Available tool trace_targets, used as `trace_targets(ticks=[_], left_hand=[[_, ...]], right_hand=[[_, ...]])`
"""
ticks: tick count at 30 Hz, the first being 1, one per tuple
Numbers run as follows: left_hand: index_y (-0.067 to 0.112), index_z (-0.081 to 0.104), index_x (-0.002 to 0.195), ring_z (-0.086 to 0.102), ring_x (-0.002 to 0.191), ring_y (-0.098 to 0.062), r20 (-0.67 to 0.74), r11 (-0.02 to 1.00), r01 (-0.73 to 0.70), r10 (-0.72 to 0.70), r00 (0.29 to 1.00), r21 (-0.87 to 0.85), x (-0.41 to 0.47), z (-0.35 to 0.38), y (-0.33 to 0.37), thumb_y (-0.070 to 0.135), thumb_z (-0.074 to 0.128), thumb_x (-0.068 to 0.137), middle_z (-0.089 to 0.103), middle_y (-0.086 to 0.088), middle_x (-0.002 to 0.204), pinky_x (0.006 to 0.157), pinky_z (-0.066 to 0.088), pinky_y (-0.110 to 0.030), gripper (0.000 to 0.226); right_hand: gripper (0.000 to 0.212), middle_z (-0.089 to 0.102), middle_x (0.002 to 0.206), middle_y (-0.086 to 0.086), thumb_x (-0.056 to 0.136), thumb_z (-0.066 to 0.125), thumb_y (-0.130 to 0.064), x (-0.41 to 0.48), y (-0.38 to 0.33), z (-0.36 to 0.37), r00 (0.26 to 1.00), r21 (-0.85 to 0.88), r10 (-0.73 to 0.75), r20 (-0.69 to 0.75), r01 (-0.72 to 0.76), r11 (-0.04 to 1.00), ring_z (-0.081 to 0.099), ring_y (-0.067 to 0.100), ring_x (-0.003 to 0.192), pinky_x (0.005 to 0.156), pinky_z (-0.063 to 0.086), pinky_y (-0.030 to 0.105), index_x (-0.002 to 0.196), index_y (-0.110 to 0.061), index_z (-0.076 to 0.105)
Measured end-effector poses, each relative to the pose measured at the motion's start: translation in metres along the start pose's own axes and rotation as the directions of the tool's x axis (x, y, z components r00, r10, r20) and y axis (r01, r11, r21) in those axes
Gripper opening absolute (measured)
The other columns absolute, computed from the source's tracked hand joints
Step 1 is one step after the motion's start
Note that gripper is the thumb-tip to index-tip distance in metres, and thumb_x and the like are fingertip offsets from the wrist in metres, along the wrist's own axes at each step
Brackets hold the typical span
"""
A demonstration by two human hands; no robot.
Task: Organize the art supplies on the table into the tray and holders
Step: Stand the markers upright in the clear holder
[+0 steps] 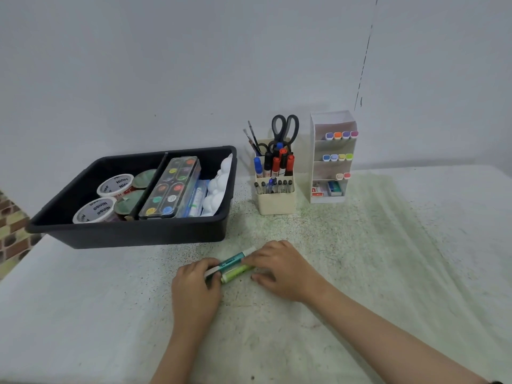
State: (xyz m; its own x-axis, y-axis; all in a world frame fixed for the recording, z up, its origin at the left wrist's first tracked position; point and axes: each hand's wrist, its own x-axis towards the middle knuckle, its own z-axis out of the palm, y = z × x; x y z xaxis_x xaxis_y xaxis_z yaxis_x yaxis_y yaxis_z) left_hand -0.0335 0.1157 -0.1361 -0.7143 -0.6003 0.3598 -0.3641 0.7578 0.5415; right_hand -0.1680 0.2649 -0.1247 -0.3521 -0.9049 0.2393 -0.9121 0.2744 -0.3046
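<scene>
- Our left hand [195,289] has its fingers curled round the near, white-capped end of the teal marker [234,259], thumb tucked against it.
- Our right hand [279,268] bends its fingers over the other end of that marker. Its white tip shows just past the fingertips, and the thumb lies on the table [388,273] on the near side.
- The green marker [235,273] lies on the table alongside the teal one and touching it. It sits between the two sets of fingers, with its far end hidden under the right fingers.
- We cannot tell whether the teal marker is lifted or lying flat.
- Beyond the left fingers and off to the left stands the black tray [133,236], well apart from both markers.
- It holds white-lidded tubs [115,184], a paint palette [170,187] and a white figure [219,187].
- Beyond the right fingertips stands the beige holder [275,203], packed with pens, red and blue markers, brushes and scissors [285,128].
- Further right of it stands the white rack [332,162], with rows of coloured caps on its shelves and small boxes at the bottom.
</scene>
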Motion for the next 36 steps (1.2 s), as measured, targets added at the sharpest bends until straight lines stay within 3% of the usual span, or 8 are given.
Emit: trace_targets(ticks=[3,6,11,14,19,26,29,36], left_hand=[[0.019,0.07,0.093,0.052,0.076,-0.003,-0.019,0.992,0.037,-0.04,0.999,-0.12,-0.003,-0.006,0.008,0.0,0.072,0.075,0.064,0.013,0.083,0.067,0.037,-0.016,0.026],[0.024,0.066,0.092,0.053,0.074,-0.002,-0.028,0.931,0.171,-0.19,0.981,-0.321,-0.003,-0.013,0.021,0.002,0.069,0.08,0.062,0.016,0.084,0.06,0.041,-0.006,0.025],[0.03,0.065,0.087,0.064,0.076,-0.014,0.01,0.761,0.275,-0.333,0.943,-0.588,0.003,-0.013,0.032,0.005,0.066,0.084,0.067,0.004,0.087,0.066,0.053,-0.021,0.026],[0.025,0.066,0.093,0.066,0.071,-0.014,0.072,0.683,0.294,-0.334,0.94,-0.668,0.007,-0.01,0.044,0.0,0.056,0.09,0.067,0.0,0.087,0.059,0.056,-0.024,0.028],[0.034,0.062,0.096,0.064,0.072,-0.014,0.101,0.727,0.223,-0.208,0.973,-0.65,0.014,0.0,0.07,0.001,0.055,0.09,0.065,0.003,0.082,0.063,0.056,-0.028,0.034],[0.026,0.06,0.096,0.063,0.077,-0.003,0.067,0.767,0.047,-0.006,0.998,-0.64,0.034,0.012,0.114,0.004,0.064,0.086,0.065,0.006,0.087,0.068,0.05,-0.013,0.025],[0.024,0.06,0.101,0.063,0.081,-0.003,0.049,0.771,-0.041,0.094,0.994,-0.636,0.048,0.013,0.134,0.008,0.062,0.088,0.066,0.008,0.089,0.071,0.052,-0.015,0.021],[0.016,0.062,0.105,0.063,0.081,-0.005,-0.097,0.74,-0.321,0.33,0.939,-0.591,0.087,0.008,0.176,0.008,0.063,0.087,0.064,0.007,0.089,0.071,0.053,-0.016,0.019]], right_hand=[[0.029,0.069,0.089,-0.006,0.086,0.052,-0.033,0.0,-0.003,0.003,0.998,-0.033,-0.028,-0.051,0.026,0.999,0.057,0.02,0.087,0.078,0.042,0.036,0.108,-0.026,0.07],[0.022,0.069,0.096,-0.002,0.088,0.055,-0.02,-0.001,-0.003,-0.004,0.998,0.048,0.023,-0.066,-0.02,0.999,0.054,0.021,0.092,0.083,0.041,0.036,0.105,-0.02,0.07],[0.017,0.064,0.092,-0.007,0.088,0.058,-0.016,-0.016,0.005,-0.02,0.966,0.183,0.211,-0.151,-0.182,0.966,0.048,0.009,0.089,0.079,0.039,0.023,0.103,-0.024,0.064],[0.037,0.057,0.088,-0.016,0.08,0.063,-0.006,-0.031,0.018,-0.029,0.918,0.303,0.32,-0.233,-0.243,0.921,0.051,0.001,0.08,0.067,0.04,0.013,0.108,-0.028,0.057],[0.07,0.051,0.089,-0.015,0.081,0.064,-0.009,-0.045,0.034,-0.054,0.854,0.407,0.429,-0.294,-0.295,0.865,0.055,0.009,0.063,0.06,0.048,0.016,0.137,-0.041,0.036],[0.025,0.061,0.081,-0.005,0.094,0.055,-0.026,-0.054,0.052,-0.079,0.722,0.533,0.568,-0.395,-0.324,0.782,0.063,0.011,0.059,0.062,0.054,0.027,0.118,-0.027,0.049],[0.004,0.06,0.077,-0.006,0.093,0.056,-0.023,-0.053,0.061,-0.087,0.675,0.493,0.562,-0.479,-0.323,0.808,0.06,0.008,0.066,0.059,0.045,0.013,0.096,-0.024,0.055],[0.017,0.059,0.07,-0.008,0.085,0.069,-0.021,-0.041,0.073,-0.122,0.593,0.495,0.545,-0.593,-0.266,0.827,0.057,0.007,0.064,0.055,0.043,0.011,0.092,-0.027,0.055]])
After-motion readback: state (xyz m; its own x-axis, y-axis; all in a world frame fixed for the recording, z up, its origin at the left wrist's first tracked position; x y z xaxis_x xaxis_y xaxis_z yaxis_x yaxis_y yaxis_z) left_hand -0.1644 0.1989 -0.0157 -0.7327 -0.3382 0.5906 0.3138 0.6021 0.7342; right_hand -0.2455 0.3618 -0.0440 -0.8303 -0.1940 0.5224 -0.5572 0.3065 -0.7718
